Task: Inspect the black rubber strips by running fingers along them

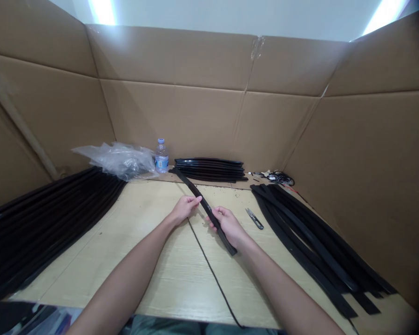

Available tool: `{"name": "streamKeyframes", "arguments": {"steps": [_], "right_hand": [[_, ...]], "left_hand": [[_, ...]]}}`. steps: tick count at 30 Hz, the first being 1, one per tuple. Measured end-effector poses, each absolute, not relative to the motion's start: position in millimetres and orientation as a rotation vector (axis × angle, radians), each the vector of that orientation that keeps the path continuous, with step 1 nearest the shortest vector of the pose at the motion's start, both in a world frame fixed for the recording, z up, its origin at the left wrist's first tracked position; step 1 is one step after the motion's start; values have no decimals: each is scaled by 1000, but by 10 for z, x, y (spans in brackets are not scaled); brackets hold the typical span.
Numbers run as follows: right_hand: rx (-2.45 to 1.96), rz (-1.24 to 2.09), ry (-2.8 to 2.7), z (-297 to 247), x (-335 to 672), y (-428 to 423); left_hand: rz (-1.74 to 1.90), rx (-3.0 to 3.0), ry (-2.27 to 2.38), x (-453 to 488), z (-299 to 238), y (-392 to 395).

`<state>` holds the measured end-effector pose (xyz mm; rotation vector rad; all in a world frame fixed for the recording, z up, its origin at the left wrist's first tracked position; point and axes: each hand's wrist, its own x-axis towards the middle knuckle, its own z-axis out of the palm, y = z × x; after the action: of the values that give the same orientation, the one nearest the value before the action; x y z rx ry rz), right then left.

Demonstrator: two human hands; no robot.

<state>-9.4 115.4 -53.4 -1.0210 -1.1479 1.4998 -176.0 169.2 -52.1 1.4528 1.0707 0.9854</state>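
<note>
A long black strip (192, 187) slants across the middle of the table, its near end close to my right wrist and its far end by the stack at the back. My left hand (185, 209) pinches it around mid-length between thumb and fingers. Slightly nearer to me, my right hand (226, 225) is closed around the same strip, fingers partly hidden beneath it. A thin black cord (209, 265) runs from under my left hand to the table's front edge. Right of my hands lies a pair of thread snips (254, 218).
Black strips lie piled at left (56, 223), at right (310, 237) and stacked at the back (209, 168). A plastic bag (122, 160) and a water bottle (161, 158) stand at the back left. Tangled cords (281, 177) lie back right. Cardboard walls (174, 111) enclose the table (125, 260).
</note>
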Motion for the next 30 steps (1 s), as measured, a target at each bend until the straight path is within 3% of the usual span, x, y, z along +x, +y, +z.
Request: {"name": "streamKeyframes", "arguments": {"steps": [13, 18, 30], "right_hand": [[-1043, 1606, -1262, -406, -29, 1060], [-1011, 1501, -1372, -392, -41, 1071], [-1084, 1511, -1136, -421, -63, 1106]], "left_hand": [[921, 1420, 980, -1753, -491, 1649], [944, 1411, 986, -1753, -520, 1677], [927, 1393, 960, -1749, -531, 1693]]}}
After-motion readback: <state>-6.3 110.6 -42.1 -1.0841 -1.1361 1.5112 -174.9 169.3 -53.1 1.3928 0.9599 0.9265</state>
